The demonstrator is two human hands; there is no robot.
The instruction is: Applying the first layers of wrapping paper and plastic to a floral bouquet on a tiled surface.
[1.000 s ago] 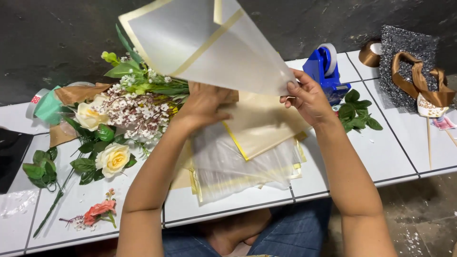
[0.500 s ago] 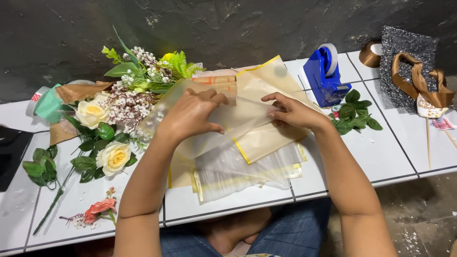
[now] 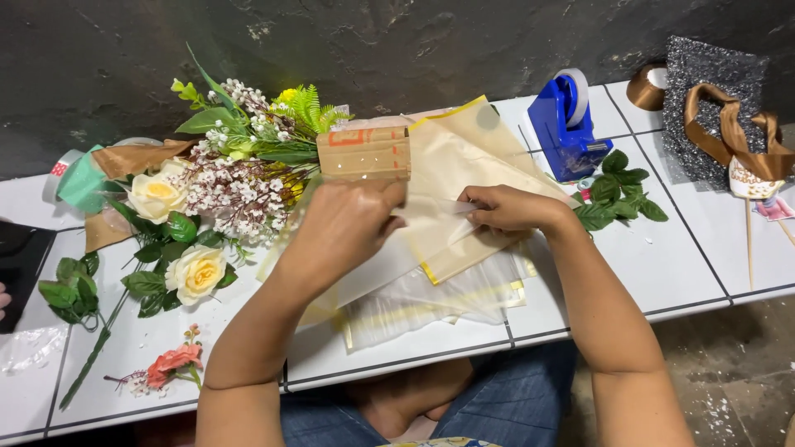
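Pinching a translucent cream wrapping sheet with a yellow border (image 3: pixel 464 165) between thumb and fingers, my left hand (image 3: pixel 344 228) grips its near edge, while my right hand (image 3: pixel 501 207) nips the same sheet just beside it, fingertips pressed together. I see the sheet lying across the white tiled table (image 3: pixel 687 248), over a stack of clear yellow-edged sheets (image 3: pixel 431 302). A bouquet of cream roses and small white blossoms (image 3: pixel 224 190) lies to my left, its stems bound in a brown cardboard band (image 3: pixel 364 153). A blue tape dispenser (image 3: pixel 567 128) stands near my right hand.
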